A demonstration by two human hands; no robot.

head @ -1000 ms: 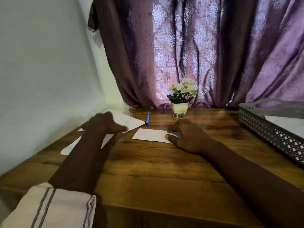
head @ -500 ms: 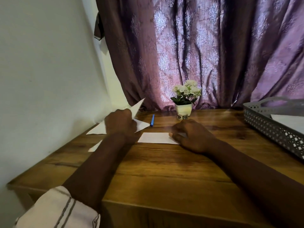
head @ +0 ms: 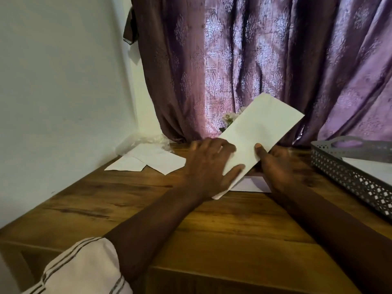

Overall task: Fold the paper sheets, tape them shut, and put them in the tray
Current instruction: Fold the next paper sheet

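Centrally, L hand (head: 209, 166) & R hand (head: 277, 164) each pinch a white rectangular paper sheet (head: 261, 132), thumbs on its near face. It is held above the brown wooden table (head: 212, 234), pointing to 1 o'clock. Beneath lies a small folded white paper (head: 252, 184); at 3 o'clock, a grey perforated plastic tray (head: 347, 177); at 10 o'clock, loose white sheets (head: 157, 160).

Sits on the head, wide-angle. Faces forward and down across the tabletop (head: 222, 236) toward the curtain (head: 254, 60), wall (head: 59, 81) at left. Hangs close over the forearms, left hand (head: 206, 166) and right hand (head: 282, 168) on the paper sheet (head: 261, 132) at mid-frame, tray (head: 347, 177) cut by the right edge.
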